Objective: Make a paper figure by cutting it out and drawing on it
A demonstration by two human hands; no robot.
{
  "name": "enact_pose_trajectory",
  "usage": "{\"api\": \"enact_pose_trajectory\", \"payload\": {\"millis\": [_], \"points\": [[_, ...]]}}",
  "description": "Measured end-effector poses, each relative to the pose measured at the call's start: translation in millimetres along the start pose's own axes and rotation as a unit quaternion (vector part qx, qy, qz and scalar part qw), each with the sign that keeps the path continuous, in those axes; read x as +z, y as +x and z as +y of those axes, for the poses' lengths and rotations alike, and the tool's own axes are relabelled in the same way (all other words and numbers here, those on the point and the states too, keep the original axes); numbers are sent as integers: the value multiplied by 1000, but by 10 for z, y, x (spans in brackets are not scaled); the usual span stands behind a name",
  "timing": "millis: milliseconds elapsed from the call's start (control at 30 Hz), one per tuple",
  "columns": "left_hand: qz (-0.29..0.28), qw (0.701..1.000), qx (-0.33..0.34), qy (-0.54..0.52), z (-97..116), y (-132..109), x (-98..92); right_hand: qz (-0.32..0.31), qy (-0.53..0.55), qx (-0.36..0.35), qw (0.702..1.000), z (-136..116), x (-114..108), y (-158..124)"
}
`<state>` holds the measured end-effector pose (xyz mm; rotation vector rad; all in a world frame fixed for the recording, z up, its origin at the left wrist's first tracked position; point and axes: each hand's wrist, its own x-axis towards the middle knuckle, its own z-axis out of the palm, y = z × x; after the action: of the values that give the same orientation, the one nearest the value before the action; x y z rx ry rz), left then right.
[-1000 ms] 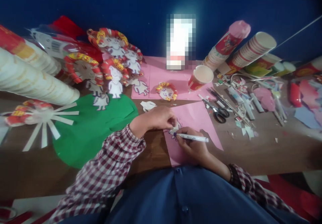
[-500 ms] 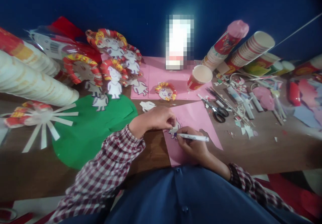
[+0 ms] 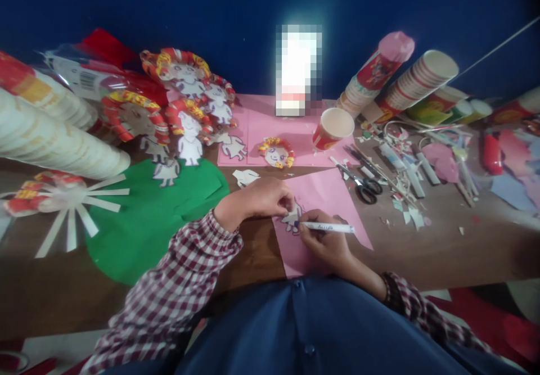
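A white acrylic marker (image 3: 331,227) is gripped in my right hand (image 3: 327,245), its tip at a small white paper cutout figure (image 3: 291,221) with a dark outline. Under the cutout lies a pink paper sheet (image 3: 337,195). My left hand (image 3: 268,197) has its fingers closed at the upper end of the cutout, hiding that part. Just beyond my left hand lies another white paper cutout (image 3: 246,177). A face disc with a red-and-yellow ring border (image 3: 276,153) rests on more pink paper (image 3: 261,122) farther back.
To the left are green paper (image 3: 139,234), a paper-strip piece (image 3: 70,200), several ringed figures (image 3: 185,71) and long cup stacks (image 3: 50,133). Scissors (image 3: 365,189), a paper cup (image 3: 333,129), glue tubes and scraps lie right. A lit, blurred-out screen (image 3: 295,71) stands behind.
The marker and my right hand have shifted slightly right, showing more of the cutout. My left hand stays at the cutout. The whole view has drifted a little.
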<state>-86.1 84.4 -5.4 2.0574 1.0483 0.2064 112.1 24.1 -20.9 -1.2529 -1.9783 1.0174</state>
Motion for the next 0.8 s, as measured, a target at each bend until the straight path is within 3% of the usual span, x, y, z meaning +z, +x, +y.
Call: {"api": "enact_pose_trajectory", "payload": {"millis": [800], "points": [[1, 1000, 4, -6, -8, -3, 5, -6, -44, -37, 998, 29, -7, 9]]}}
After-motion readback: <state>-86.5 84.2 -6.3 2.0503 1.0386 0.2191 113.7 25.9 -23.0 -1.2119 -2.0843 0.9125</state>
